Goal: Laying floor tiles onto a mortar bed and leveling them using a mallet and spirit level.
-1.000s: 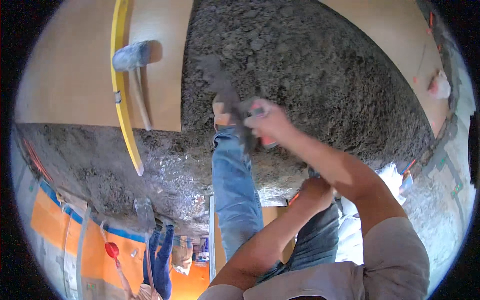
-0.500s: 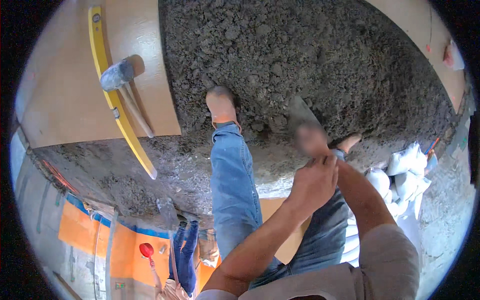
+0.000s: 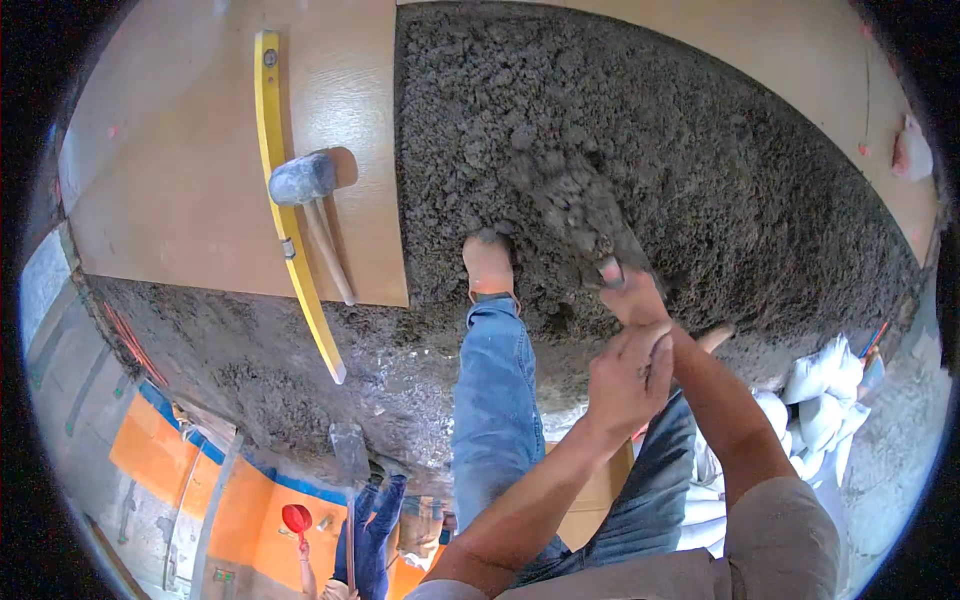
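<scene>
My right hand (image 3: 633,297) is closed around the handle of a trowel (image 3: 630,250), low over a bed of dark, crumbly mortar (image 3: 740,180). Loose clumps cover most of the trowel's blade, and motion blurs them. My left hand (image 3: 630,375) wraps over my right wrist, fingers bent. One of my shoes (image 3: 488,268) is planted in the mortar to the left of the trowel; the other (image 3: 716,338) shows partly behind my right forearm.
At left, a large tan tile (image 3: 180,200) carries a yellow spirit level (image 3: 270,150) and a rubber mallet (image 3: 305,180). White bags (image 3: 825,380) are piled at right. Behind, a person in blue trousers (image 3: 375,540) is beside a shovel (image 3: 349,453) and a red scoop (image 3: 296,518).
The trowel's blade, mostly bare before, now has mortar clumps over it and reaches farther out to the left. The view has shifted, so the tile, level and mallet appear farther right.
</scene>
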